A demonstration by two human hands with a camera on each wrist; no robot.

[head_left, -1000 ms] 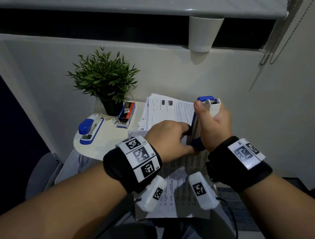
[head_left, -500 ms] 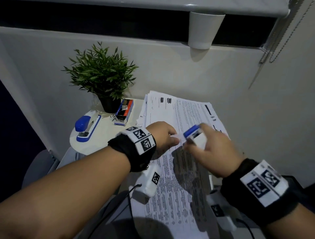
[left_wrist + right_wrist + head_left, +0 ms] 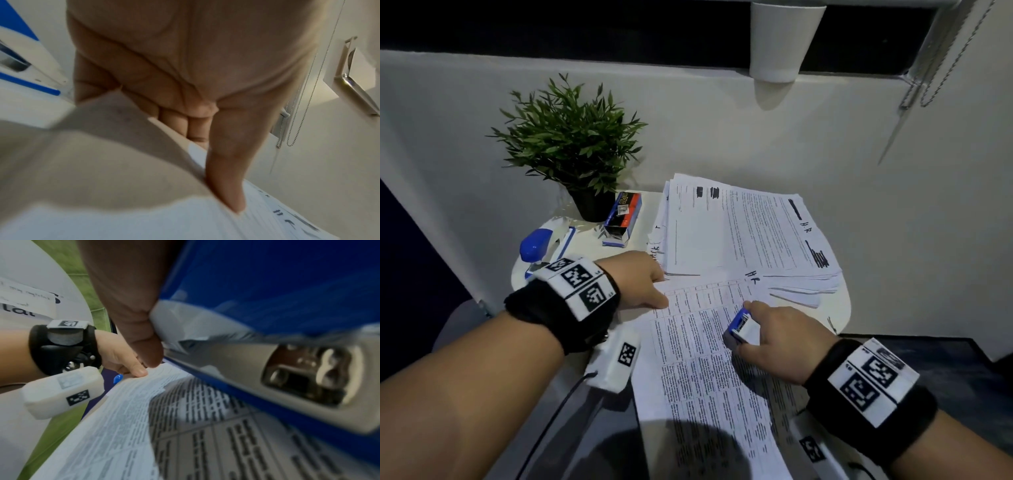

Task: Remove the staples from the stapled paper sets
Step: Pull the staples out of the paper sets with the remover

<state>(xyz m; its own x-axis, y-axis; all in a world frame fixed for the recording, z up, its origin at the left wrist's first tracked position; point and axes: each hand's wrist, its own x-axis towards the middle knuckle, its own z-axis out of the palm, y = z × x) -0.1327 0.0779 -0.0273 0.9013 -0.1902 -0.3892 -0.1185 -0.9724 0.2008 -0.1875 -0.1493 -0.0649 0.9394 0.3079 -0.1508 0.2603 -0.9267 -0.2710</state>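
A printed paper set (image 3: pixel 698 370) lies flat, from the round table toward me. My left hand (image 3: pixel 658 292) pinches its top left corner. In the left wrist view the thumb (image 3: pixel 226 175) lies on top of the sheet (image 3: pixel 156 220) and the fingers curl beneath it. My right hand (image 3: pixel 751 327) grips a small blue-and-white stapler (image 3: pixel 739 322) low over the middle of the page. The right wrist view shows that stapler (image 3: pixel 257 344) close up, metal end showing, above the printed sheet (image 3: pixel 185 434). No staple can be made out.
A thick stack of papers (image 3: pixel 739 233) lies on the white round table (image 3: pixel 839 308), behind the set. At the left stand a second blue stapler (image 3: pixel 539 246), a staples box (image 3: pixel 623 216) and a potted plant (image 3: pixel 571 144). A white cup (image 3: pixel 784 37) sits on the sill.
My right hand has come down from holding the stapler upright at the paper's top and now holds it low over the page. The paper set now lies flat, with my left hand at its corner.
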